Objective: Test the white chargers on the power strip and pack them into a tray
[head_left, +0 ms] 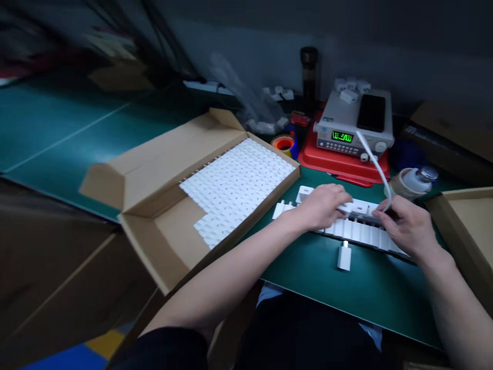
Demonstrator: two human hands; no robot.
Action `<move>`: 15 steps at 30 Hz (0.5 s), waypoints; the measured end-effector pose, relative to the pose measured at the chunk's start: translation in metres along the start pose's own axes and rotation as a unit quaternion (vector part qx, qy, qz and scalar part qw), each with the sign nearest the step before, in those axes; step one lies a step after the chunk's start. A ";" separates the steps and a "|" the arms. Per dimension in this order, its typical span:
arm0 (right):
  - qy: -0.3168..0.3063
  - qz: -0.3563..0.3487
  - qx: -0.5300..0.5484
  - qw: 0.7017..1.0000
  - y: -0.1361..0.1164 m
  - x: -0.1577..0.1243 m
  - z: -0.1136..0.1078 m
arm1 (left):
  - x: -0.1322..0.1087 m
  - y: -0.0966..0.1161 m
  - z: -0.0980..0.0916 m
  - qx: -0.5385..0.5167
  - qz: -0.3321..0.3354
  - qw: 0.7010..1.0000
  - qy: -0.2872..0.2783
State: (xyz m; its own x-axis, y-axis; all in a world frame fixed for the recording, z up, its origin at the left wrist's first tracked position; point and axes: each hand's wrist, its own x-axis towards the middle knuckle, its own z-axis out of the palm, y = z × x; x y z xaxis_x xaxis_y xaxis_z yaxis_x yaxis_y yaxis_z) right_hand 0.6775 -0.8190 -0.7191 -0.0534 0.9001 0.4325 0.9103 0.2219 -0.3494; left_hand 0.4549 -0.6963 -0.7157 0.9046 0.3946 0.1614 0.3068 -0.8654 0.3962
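Observation:
A row of white charger adapters (358,231) sits side by side along a strip near the front of the green table. My left hand (325,205) is closed over the middle of the row, its fingertips on a white charger (345,207) with a small port facing up. At the right part of the row, my right hand (410,223) pinches the end of a white cable (375,159), close to the ports. That cable runs up to the front of the bench instrument (354,123). One loose charger (344,256) lies in front of the row.
To the left, an open cardboard box (144,226) holds many white chargers in tight rows. The instrument stands on a red tray (327,164), with a phone (372,113) and several chargers on top. A silver-capped bottle (418,180) and another box (470,226) stand right.

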 end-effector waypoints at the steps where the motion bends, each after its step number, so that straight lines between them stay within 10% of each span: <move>1: 0.004 -0.007 -0.003 1.000 0.001 -0.001 0.000 | 0.002 0.003 0.000 -0.013 0.007 1.000 -0.006; 9: 0.004 0.003 -0.031 1.000 0.001 -0.001 0.000 | 0.009 0.022 0.006 -0.071 -0.016 0.996 0.041; 12: -0.003 0.005 -0.037 0.999 -0.001 -0.001 -0.002 | -0.043 0.016 -0.026 -0.188 -0.013 0.973 0.131; 15: -0.016 0.014 -0.032 0.999 -0.003 -0.001 -0.003 | -0.123 -0.009 -0.071 -0.214 -0.146 0.945 0.198</move>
State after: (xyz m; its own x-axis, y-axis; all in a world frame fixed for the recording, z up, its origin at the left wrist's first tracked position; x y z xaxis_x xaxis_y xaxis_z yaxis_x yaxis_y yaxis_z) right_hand 0.6758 -0.8216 -0.7154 -0.0392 0.9178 0.3952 0.9359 0.1723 -0.3073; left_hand 0.3200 -0.7153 -0.6751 0.5924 0.7553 0.2801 0.3022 -0.5307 0.7918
